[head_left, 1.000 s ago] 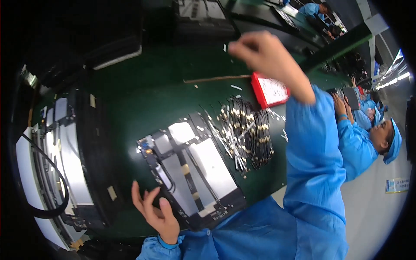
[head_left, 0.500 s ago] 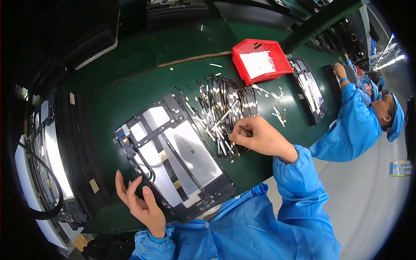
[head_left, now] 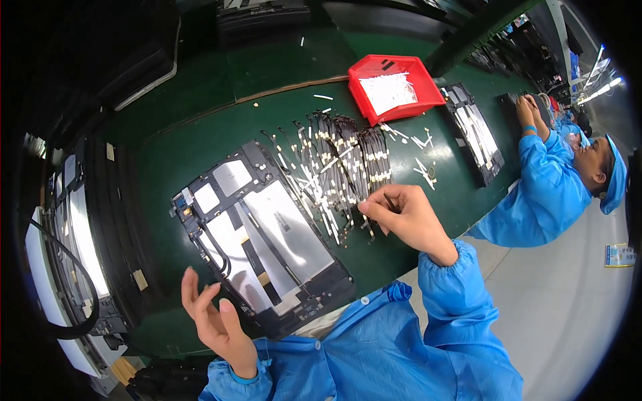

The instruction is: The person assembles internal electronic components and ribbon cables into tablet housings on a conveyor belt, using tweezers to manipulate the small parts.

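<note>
An opened tablet, with silver panels in a black frame, lies tilted on the green table before me. By its lower left edge hovers my left hand, fingers spread and holding nothing. My right hand is closed in a pinch at the near side of a pile of thin black flex cables with white and gold tabs. From its fingers pokes a slim dark tool; its kind and working end are hidden. Whether the fingertips also hold a cable cannot be made out.
A red bin of white strips stands behind the cables, and loose white strips lie nearby. Another opened tablet is at the right, near a co-worker in blue. Stacked dark panels line the left side.
My right hand has drawn slightly back from the cable pile, its pinch kept. The left hand stays open beside the tablet. The co-worker's hands now meet at a dark item.
</note>
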